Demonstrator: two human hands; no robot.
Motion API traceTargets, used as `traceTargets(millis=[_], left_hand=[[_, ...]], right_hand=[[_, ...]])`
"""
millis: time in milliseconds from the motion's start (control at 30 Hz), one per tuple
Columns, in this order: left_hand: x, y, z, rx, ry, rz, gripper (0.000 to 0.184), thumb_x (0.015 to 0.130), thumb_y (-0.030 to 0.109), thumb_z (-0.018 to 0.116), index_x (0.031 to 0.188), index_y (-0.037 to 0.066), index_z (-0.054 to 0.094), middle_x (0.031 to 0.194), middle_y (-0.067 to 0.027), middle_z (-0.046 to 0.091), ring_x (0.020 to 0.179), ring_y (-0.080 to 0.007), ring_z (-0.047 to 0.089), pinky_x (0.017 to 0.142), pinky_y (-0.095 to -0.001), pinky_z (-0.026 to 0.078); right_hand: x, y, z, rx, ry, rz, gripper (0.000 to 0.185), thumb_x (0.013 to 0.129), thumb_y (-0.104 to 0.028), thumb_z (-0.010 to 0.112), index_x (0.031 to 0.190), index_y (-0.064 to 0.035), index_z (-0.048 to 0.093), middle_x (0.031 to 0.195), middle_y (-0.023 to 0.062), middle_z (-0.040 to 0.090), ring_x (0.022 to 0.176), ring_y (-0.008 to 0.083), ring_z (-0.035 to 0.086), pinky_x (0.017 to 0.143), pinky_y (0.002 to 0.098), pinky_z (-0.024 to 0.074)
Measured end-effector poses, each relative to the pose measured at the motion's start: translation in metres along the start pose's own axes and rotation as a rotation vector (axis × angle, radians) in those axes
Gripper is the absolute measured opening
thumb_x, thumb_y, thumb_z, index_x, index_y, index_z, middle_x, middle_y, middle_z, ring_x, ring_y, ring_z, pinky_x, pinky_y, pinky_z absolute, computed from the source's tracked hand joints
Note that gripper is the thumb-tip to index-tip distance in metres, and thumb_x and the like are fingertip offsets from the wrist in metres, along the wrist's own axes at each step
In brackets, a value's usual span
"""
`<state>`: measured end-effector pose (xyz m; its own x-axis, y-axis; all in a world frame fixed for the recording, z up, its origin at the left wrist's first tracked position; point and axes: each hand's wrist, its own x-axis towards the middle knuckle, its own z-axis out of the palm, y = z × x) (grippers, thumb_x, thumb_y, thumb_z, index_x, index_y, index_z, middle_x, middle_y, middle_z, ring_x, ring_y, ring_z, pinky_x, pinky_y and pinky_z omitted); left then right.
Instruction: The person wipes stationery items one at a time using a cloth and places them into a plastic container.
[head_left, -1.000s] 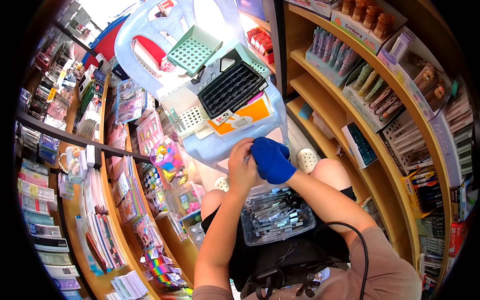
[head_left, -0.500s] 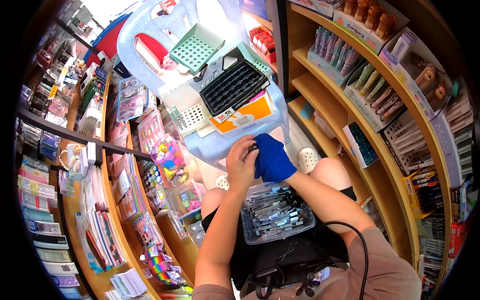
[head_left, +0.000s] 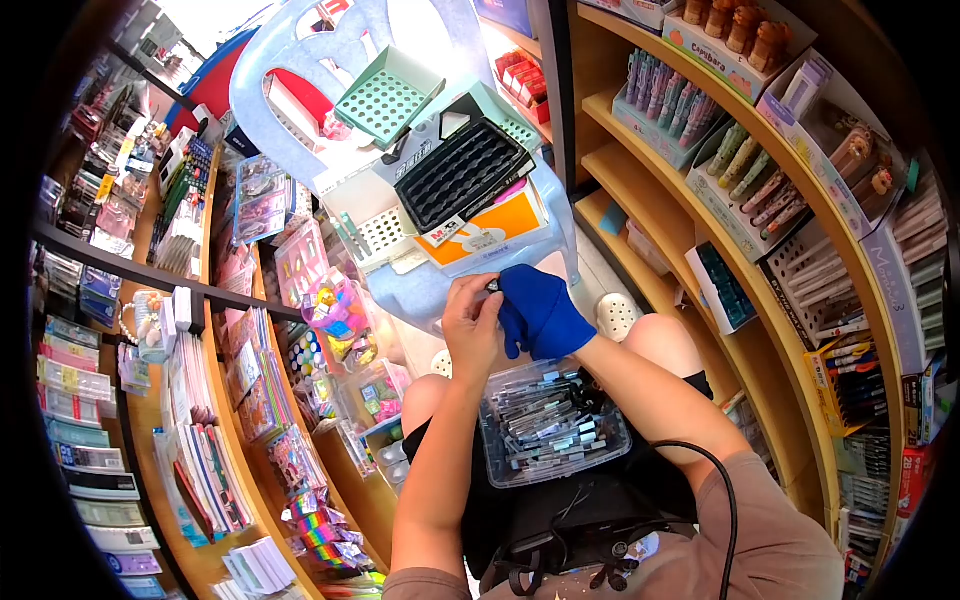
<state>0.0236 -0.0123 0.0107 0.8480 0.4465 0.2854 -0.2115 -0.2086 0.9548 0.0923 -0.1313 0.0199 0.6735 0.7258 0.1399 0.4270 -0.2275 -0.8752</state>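
Shifted slightly outward since before, the left hand (head_left: 468,325) pinches a small dark piece (head_left: 492,286); the blue-gloved right hand's (head_left: 542,312) grip is unclear. Handling the piece calls for steady fingertips.

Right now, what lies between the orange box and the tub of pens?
In the head view, the blue chair's front edge and, nearer the tub of pens, the bare left hand and the blue-gloved right hand.

Clear tub of pens (head_left: 555,425) on lap (head_left: 475,505); light-blue chair (head_left: 405,300) bearing orange-fronted box (head_left: 490,238), white perforated tray (head_left: 382,235).
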Motion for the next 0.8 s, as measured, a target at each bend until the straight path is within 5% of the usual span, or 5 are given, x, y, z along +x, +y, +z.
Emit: traceTargets(millis=[167, 333, 433, 567, 800], left_hand=[[-0.003, -0.002, -0.001, 0.481, -0.067, 0.229, 0.033, 0.08, -0.009, 0.054, 0.113, -0.001, 0.056, 0.101, -0.0118, 0.058, 0.087, -0.0179, 0.059, 0.078, -0.0273, 0.049], [-0.007, -0.001, 0.006, 0.439, -0.091, 0.212, 0.032, 0.082, -0.007, 0.053, 0.114, -0.003, 0.054, 0.098, -0.0142, 0.061, 0.085, -0.0188, 0.06, 0.075, -0.0282, 0.049], [-0.003, -0.005, 0.002, 0.097, -0.06, -0.081, 0.028, 0.086, -0.004, 0.053, 0.113, -0.002, 0.054, 0.098, -0.0113, 0.062, 0.086, -0.0157, 0.06, 0.075, -0.0252, 0.048], [0.003, -0.013, -0.014, -0.413, -0.056, -0.287, 0.023, 0.09, 0.003, 0.055, 0.113, 0.0, 0.055, 0.099, -0.0079, 0.063, 0.087, -0.0119, 0.059, 0.076, -0.0221, 0.046], [0.004, -0.012, -0.014, -0.563, -0.039, -0.333, 0.022, 0.09, 0.004, 0.056, 0.111, 0.0, 0.056, 0.098, -0.0083, 0.064, 0.088, -0.0136, 0.06, 0.078, -0.0241, 0.047]], right_hand=[[0.0, 0.022, 0.016, -0.071, 0.192, -0.352, 0.015, 0.082, -0.016, 0.055, 0.087, -0.0027, 0.06, 0.071, 0.0134, 0.06, 0.059, 0.0237, 0.061, 0.052, 0.0323, 0.0463], [0.008, 0.037, 0.022, -0.306, 0.489, -0.466, 0.023, 0.088, -0.022, 0.051, 0.082, -0.0013, 0.058, 0.057, 0.0102, 0.056, 0.049, 0.0181, 0.057, 0.044, 0.0303, 0.0422], [0.0, 0.02, 0.011, 0.86, 0.118, 0.365, 0.028, 0.09, -0.025, 0.049, 0.075, -0.0015, 0.054, 0.054, 0.0103, 0.054, 0.044, 0.0185, 0.053, 0.042, 0.0304, 0.0414], [0.003, 0.015, 0.012, 1.004, 0.139, 0.364, 0.03, 0.089, -0.028, 0.05, 0.072, -0.003, 0.052, 0.053, 0.0103, 0.052, 0.039, 0.0195, 0.049, 0.037, 0.0311, 0.0382], [0.006, 0.0, 0.002, 1.117, 0.118, 0.426, 0.03, 0.088, -0.029, 0.051, 0.073, -0.0029, 0.052, 0.053, 0.0109, 0.051, 0.036, 0.0205, 0.047, 0.032, 0.032, 0.0352]])
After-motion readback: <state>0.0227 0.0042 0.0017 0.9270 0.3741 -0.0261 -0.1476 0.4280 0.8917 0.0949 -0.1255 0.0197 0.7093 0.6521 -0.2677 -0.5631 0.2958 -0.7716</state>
